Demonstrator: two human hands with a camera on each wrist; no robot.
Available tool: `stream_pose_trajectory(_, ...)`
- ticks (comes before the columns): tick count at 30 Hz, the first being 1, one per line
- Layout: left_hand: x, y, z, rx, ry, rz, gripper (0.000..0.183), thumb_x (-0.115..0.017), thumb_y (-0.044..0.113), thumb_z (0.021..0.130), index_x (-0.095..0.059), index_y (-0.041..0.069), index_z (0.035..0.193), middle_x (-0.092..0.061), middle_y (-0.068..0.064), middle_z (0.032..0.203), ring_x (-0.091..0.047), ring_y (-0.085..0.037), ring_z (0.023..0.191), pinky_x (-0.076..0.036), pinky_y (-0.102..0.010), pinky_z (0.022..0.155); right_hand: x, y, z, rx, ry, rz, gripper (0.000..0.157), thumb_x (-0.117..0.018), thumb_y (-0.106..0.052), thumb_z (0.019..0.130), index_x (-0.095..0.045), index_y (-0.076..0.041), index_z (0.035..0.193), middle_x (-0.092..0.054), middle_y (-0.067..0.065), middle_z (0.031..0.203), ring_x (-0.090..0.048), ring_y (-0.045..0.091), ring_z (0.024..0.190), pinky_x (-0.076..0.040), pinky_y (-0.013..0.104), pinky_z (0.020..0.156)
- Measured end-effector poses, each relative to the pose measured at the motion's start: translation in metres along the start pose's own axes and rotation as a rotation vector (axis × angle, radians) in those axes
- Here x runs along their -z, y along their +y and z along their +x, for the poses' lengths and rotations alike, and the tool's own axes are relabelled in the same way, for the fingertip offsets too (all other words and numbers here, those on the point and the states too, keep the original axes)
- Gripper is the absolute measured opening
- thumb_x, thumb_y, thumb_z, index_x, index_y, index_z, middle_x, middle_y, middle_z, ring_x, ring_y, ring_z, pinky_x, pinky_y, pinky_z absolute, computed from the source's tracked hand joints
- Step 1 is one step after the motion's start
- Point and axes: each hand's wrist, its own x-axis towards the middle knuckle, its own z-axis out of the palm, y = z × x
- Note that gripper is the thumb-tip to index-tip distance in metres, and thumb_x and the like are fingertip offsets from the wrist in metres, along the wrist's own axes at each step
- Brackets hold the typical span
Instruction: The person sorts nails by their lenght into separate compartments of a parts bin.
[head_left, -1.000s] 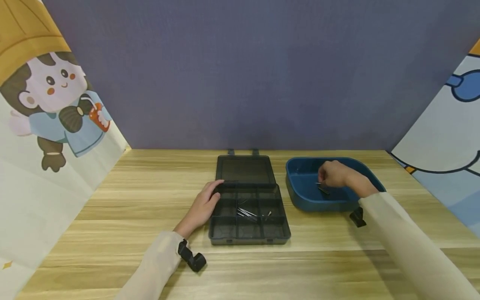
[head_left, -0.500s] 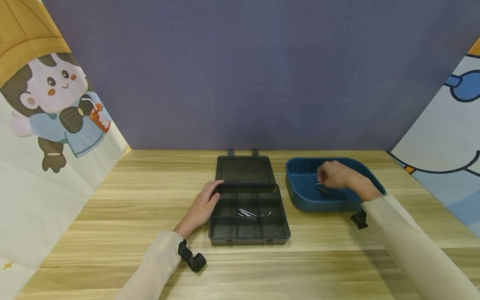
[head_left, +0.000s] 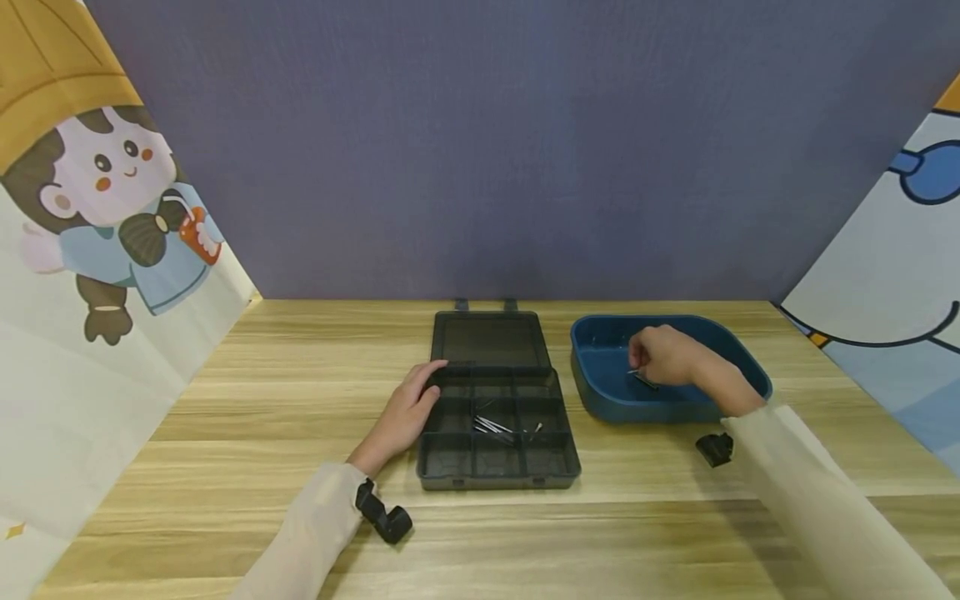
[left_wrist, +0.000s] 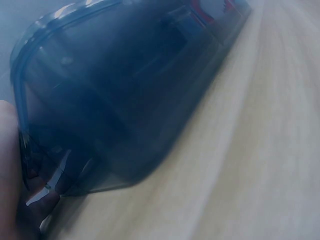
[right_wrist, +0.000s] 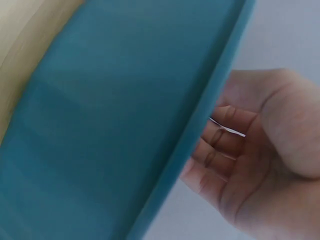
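My left hand [head_left: 405, 408] rests along the left side of a dark, see-through compartment box [head_left: 498, 482], its fingers reaching the back left corner. The box's wall [left_wrist: 115, 100] fills much of the left wrist view. Several slim silver metal pins [head_left: 493, 427] lie in the middle compartment, and a small shiny piece [head_left: 536, 430] in the one to its right. Inside the blue bin [head_left: 600, 398], my right hand [head_left: 663, 357] has curled fingers and pinches a thin silver metal piece [right_wrist: 229, 130]. Dark slim pieces [head_left: 647, 382] lie on the bin floor below. The bin wall partly hides the right fingertips in the right wrist view.
The box's lid [head_left: 491, 340] lies folded back behind it, with two latches toward the purple-grey back panel [head_left: 480, 150]. Both stand on a wood-grain table [head_left: 300, 375]. Printed cartoon panels [head_left: 127, 208] flank the sides.
The right hand has shifted slightly left and toward the person inside the bin, with the thin metal piece at its fingertips. The left hand and the compartment box have stayed in place.
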Motion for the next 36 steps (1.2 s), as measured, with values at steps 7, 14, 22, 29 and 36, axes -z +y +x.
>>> stream_pose_trajectory(7, -0.001, 0.0, 0.001, 0.003, 0.004, -0.003, 0.041, -0.045, 0.003, 0.096, -0.047, 0.001, 0.137, -0.048, -0.019, 0.138, -0.041, -0.037, 0.133, -0.031, -0.053, 0.11, 0.001, -0.011, -0.004, 0.03, 0.033, -0.013, 0.007, -0.057, 0.002, 0.085, -0.059, -0.005, 0.083, -0.053, 0.001, 0.069, -0.043, 0.013, 0.057, -0.036, 0.028, 0.058)
stream_pose_trajectory(14, -0.001, 0.0, 0.001, 0.007, 0.001, -0.001, 0.041, -0.044, 0.004, 0.096, -0.047, 0.001, 0.137, -0.047, -0.019, 0.139, -0.04, -0.036, 0.133, -0.031, -0.053, 0.11, 0.003, -0.024, -0.007, 0.05, 0.044, -0.002, 0.009, -0.056, 0.004, 0.083, -0.058, -0.005, 0.083, -0.05, 0.001, 0.069, -0.04, 0.013, 0.057, -0.034, 0.027, 0.056)
stream_pose_trajectory(22, 0.0, 0.001, 0.001, 0.009, 0.0, 0.002, 0.041, -0.045, 0.004, 0.096, -0.047, 0.002, 0.137, -0.047, -0.019, 0.139, -0.041, -0.036, 0.133, -0.031, -0.053, 0.11, 0.004, -0.037, -0.009, 0.077, 0.077, 0.005, 0.01, -0.056, 0.004, 0.082, -0.059, -0.005, 0.083, -0.05, 0.001, 0.067, -0.039, 0.012, 0.055, -0.034, 0.027, 0.055)
stream_pose_trajectory(29, 0.0, 0.002, 0.001, 0.013, -0.007, 0.001, 0.041, -0.044, 0.004, 0.097, -0.046, 0.002, 0.138, -0.047, -0.019, 0.139, -0.04, -0.037, 0.133, -0.031, -0.053, 0.11, 0.002, -0.049, -0.01, 0.111, 0.094, 0.015, 0.011, -0.056, 0.004, 0.083, -0.06, -0.006, 0.083, -0.049, 0.0, 0.065, -0.037, 0.011, 0.054, -0.034, 0.027, 0.054)
stream_pose_trajectory(36, -0.001, 0.0, 0.001, -0.001, 0.0, 0.01, 0.041, -0.044, 0.003, 0.096, -0.046, 0.001, 0.137, -0.048, -0.019, 0.138, -0.042, -0.037, 0.132, -0.032, -0.053, 0.109, 0.0, -0.059, -0.008, 0.151, 0.123, 0.013, 0.013, -0.056, 0.004, 0.083, -0.059, -0.008, 0.081, -0.05, 0.0, 0.066, -0.038, 0.012, 0.055, -0.034, 0.027, 0.055)
